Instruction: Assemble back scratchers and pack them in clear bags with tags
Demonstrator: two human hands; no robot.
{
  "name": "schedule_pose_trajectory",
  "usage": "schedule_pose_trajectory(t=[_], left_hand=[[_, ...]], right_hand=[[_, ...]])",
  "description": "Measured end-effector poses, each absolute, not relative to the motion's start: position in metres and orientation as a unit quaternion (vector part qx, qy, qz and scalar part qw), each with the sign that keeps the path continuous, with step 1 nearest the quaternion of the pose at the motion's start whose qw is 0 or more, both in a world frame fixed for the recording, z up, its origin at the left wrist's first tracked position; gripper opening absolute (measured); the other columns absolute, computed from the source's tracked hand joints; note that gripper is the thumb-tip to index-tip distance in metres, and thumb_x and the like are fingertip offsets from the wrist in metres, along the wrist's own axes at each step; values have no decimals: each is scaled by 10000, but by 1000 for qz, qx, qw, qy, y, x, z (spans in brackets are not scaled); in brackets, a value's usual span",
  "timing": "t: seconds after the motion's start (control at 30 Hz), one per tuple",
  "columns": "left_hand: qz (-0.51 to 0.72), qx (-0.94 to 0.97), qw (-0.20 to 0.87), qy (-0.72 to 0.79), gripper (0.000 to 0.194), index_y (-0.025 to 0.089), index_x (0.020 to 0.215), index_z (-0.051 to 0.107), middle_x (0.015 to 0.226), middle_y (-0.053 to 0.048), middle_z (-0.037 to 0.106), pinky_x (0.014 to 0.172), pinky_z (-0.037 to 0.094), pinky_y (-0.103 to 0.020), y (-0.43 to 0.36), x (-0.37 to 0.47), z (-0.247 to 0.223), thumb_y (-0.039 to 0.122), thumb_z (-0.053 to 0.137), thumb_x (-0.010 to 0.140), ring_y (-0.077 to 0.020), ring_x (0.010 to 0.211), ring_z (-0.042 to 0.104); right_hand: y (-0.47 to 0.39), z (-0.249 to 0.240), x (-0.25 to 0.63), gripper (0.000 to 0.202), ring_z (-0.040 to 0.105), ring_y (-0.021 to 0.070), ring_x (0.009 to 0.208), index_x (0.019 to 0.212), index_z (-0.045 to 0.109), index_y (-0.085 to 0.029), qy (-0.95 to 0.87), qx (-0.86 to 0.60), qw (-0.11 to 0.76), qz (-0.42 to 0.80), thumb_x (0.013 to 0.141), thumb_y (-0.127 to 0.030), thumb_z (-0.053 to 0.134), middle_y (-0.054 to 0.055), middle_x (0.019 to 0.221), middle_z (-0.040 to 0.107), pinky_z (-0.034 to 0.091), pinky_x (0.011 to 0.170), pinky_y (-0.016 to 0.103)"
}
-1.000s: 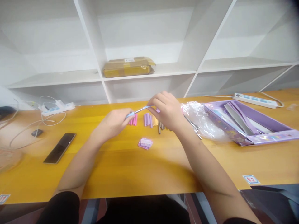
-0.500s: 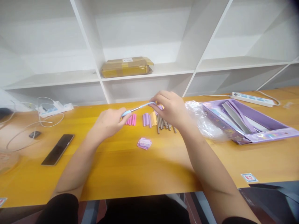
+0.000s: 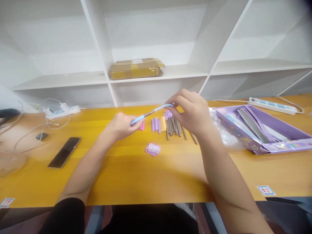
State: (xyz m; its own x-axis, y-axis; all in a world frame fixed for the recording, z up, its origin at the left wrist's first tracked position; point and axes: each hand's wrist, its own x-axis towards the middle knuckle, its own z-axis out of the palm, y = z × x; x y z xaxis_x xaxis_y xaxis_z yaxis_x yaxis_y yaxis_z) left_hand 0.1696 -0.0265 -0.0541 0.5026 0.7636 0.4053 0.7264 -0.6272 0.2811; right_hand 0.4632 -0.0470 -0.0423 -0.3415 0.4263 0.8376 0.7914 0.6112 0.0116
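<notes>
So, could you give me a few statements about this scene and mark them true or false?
1. The left hand and right hand both hold the blue strip. True.
2. The yellow tubes lie between the purple tubes and the metal rods. True.
3. The purple tubes stand upright. False: they lie on their sides.
4. The parcel is inside the purple box. False: the parcel is on a shelf.

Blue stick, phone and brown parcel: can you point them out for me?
Blue stick (image 3: 149, 113), head view: its metal middle.
Phone (image 3: 64, 152), head view: middle of the screen.
Brown parcel (image 3: 135, 70), head view: its taped middle.
</notes>
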Motion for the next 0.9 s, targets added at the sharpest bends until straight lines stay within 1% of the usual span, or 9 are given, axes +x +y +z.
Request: schedule_pose_trajectory(t=[0.1,0.17,0.3,0.47,0.63,0.73,0.8,0.9], left_hand=[[277,861,21,425,464,218,572,438,495,50,387,520,270,-284,-24,172,-58,463,577,941,-99,479,280],[278,861,24,426,437,218,580,425,503,50,392,531,277,-284,-23,174,-60,431,578,930,-99,490,277],[229,862,70,447,386,219,624,512,517,47,435,526,271,-287,-24,177,-59,407,561,959,-105,487,332],[197,862,96,457,323,221,700,608,543,40,484,542,281,-293,-24,178,-56,390,552,969,-119,503,394],[198,858,94,465,316,220,716,618,565,29,512,556,280,-303,-27,178,-57,385,546,976,-129,517,412],[194,854,98,473,306,223,722,605,575,29,517,557,273,-305,-29,179,-56,367,534,983,-131,523,413],[194,853,99,473,318,222,723,595,576,29,516,563,273,-306,-30,179,-55,377,535,994,-130,525,415],[198,856,99,467,394,218,715,568,581,27,519,568,269,-306,-30,180,-54,464,538,1022,-125,529,417]], right_hand=[[-51,-39,463,88,635,188,825,1035,676,-250,-790,-380,436,-204,1083,-308,630,55,1016,708,447,751,364],[-53,-37,465,61,646,196,841,1040,682,-251,-791,-381,431,-205,1070,-290,645,59,1024,709,461,755,369],[-56,-34,475,34,661,202,830,1022,687,-256,-799,-403,403,-190,1037,-286,692,52,1012,716,470,751,374],[-57,-32,490,91,657,201,786,963,694,-273,-808,-414,398,-131,1018,-340,721,35,922,692,470,714,370],[-63,-28,494,159,660,226,789,912,721,-296,-801,-431,401,-108,1023,-408,709,43,875,683,477,725,397],[-65,-27,493,175,661,231,800,903,722,-300,-798,-439,399,-105,1034,-409,685,50,875,687,478,727,399],[-65,-27,493,175,661,231,805,904,720,-298,-798,-444,394,-104,1037,-403,677,51,880,689,479,732,400],[-64,-27,493,176,662,230,805,902,719,-298,-798,-454,385,-97,1035,-406,677,51,887,694,485,748,406]])
